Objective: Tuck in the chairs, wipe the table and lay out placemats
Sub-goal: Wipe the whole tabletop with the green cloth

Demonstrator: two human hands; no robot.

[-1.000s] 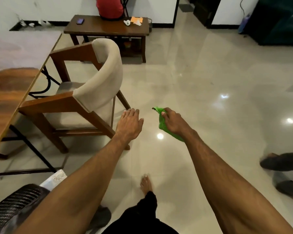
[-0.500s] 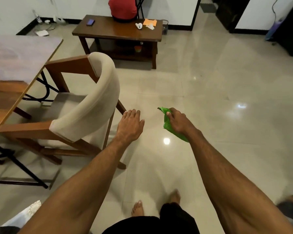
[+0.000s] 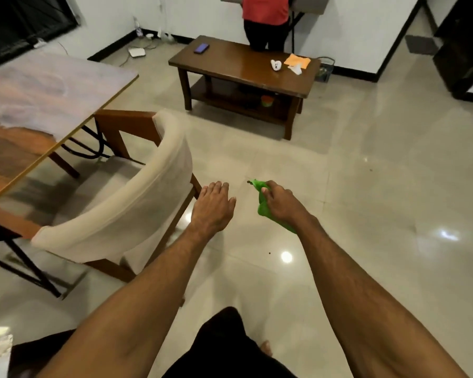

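Note:
A wooden chair (image 3: pixel 126 211) with a curved cream backrest stands at the left, its seat partly under the dining table (image 3: pixel 36 105), whose top is brown and pale. My left hand (image 3: pixel 215 205) hovers flat and open just right of the backrest, not touching it. My right hand (image 3: pixel 280 203) is shut on a crumpled green cloth (image 3: pixel 264 208) that hangs below the fist over the tiled floor.
A low dark wooden coffee table (image 3: pixel 246 69) stands ahead with a phone (image 3: pixel 201 48), an orange cloth (image 3: pixel 297 61) and small white items. A person in a red top (image 3: pixel 265 12) stands behind it. Cables and a white device (image 3: pixel 137 52) lie by the wall.
The view has shifted forward and up, so the chair and dining table sit lower left and more of the coffee table shows. Both hands keep their pose; the chair looks pushed further under the table.

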